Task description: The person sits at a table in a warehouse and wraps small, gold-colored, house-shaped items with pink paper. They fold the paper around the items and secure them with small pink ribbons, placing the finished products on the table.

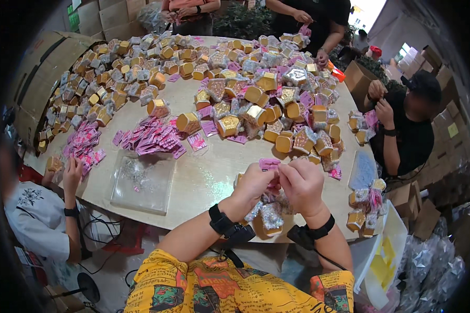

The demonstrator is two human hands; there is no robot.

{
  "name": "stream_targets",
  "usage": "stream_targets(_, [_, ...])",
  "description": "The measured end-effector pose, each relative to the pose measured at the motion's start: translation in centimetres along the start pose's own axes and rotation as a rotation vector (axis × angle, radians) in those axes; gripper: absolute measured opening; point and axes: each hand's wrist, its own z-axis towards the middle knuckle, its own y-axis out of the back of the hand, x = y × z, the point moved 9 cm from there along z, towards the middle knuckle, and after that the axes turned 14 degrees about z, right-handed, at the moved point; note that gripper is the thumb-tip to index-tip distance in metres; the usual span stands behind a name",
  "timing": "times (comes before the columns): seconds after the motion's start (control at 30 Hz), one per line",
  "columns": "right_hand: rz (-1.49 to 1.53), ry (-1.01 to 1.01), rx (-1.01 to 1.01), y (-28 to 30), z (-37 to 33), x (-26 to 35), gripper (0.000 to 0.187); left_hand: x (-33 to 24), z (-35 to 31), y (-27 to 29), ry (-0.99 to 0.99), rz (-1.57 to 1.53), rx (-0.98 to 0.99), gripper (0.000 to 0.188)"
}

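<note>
Near the table's front edge, my left hand (253, 187) pinches a pink tag (269, 164), which sticks up beyond its fingertips. My right hand (303, 182) is beside it, thumb and fingers pressed together; its fingertips hide whatever they hold. Under and between my wrists lie several gold-ended pieces in glittery clear wrap (271, 215), with bits of pink among them. Beyond my hands stretches a big heap of similar gold-ended pieces (256, 95). Left of it lies a loose pile of pink tags (154, 136).
A shallow clear tray (121, 193) holding small shiny bits lies on the table (203, 201) to my left. Co-workers' hands (72, 175) are busy at the left, far and right sides. A white bin (391, 235) stands at the front right, and an open carton (42, 68) lies far left.
</note>
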Motion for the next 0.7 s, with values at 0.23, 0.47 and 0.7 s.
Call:
stream_targets(0.23, [-0.067,0.065,0.133,-1.0,-0.3,0.0,0.018,-0.5,0.0,-0.3,-0.021,0.006,0.011,0.009])
stream_targets(0.47, [-0.167,0.071,0.257,-1.5,-0.5,0.6,0.023,-1.9,-0.2,-0.5,-0.215,0.298,-0.059,0.017])
stream_targets(0.7, [0.188,-0.210,0.115,0.8,-1.1,-0.8,0.017,-5.2,-2.0,-2.4,-0.612,0.701,-0.026,0.042])
